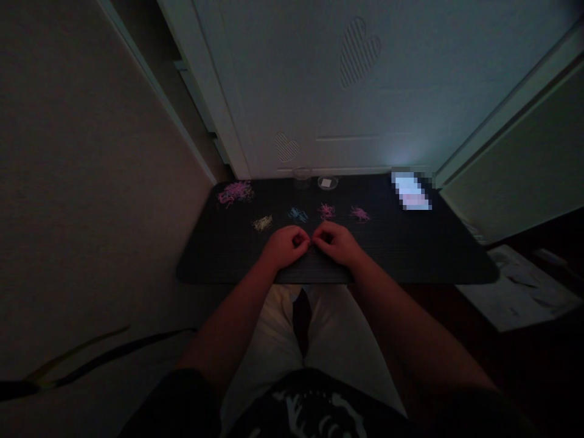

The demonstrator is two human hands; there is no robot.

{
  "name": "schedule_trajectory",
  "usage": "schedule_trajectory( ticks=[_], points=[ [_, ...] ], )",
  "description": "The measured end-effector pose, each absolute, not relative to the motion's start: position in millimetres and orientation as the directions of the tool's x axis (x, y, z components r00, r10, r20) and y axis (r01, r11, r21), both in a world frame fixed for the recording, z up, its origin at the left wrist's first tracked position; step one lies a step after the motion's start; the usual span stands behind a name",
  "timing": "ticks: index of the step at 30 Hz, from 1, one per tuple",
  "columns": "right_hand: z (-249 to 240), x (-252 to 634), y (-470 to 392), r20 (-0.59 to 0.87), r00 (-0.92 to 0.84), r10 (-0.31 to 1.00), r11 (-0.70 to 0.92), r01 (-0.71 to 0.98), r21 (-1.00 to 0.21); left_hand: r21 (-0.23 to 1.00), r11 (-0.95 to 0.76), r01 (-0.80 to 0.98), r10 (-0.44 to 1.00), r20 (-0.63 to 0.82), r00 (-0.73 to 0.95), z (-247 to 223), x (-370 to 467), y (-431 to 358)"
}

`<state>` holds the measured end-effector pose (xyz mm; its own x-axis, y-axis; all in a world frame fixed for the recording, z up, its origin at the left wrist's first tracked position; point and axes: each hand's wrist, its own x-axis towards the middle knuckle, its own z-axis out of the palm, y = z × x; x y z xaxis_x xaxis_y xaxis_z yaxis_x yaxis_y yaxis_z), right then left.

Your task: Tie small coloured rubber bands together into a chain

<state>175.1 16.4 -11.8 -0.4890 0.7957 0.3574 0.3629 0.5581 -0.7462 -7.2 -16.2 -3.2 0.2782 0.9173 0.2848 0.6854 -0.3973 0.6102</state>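
My left hand and my right hand meet near the front of the dark table. On each, thumb and forefinger are pinched together, and the fingertips almost touch. Whatever they pinch is too small and dim to make out. Just beyond lie small heaps of thin, tangled pieces: a pale yellow heap, a blue heap, a pink heap and a purplish-pink heap. The larger mixed heap, mostly pink and purple, sits at the back left corner.
Along the back edge stand a clear round container and a shallow clear dish or lid with a white square on it. A lit, blurred screen is at the back right. Behind the table rises a pale panel with heart reliefs.
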Motion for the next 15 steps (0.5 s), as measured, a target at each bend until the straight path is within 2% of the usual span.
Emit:
schedule_trajectory(
  ticks=[11,15],
  points=[
    [-11.0,175.4,15.9,0.36,-0.44,0.822,0.535,0.384,-0.752,0.62,-0.387,0.682,0.922,0.276,0.272,-2.6,-7.8,-16.4],
    [-11.8,176.1,16.1,0.352,-0.365,0.862,0.478,0.352,-0.805,0.613,-0.399,0.683,0.917,0.285,0.28,-3.5,-8.8,-15.4]
  ],
)
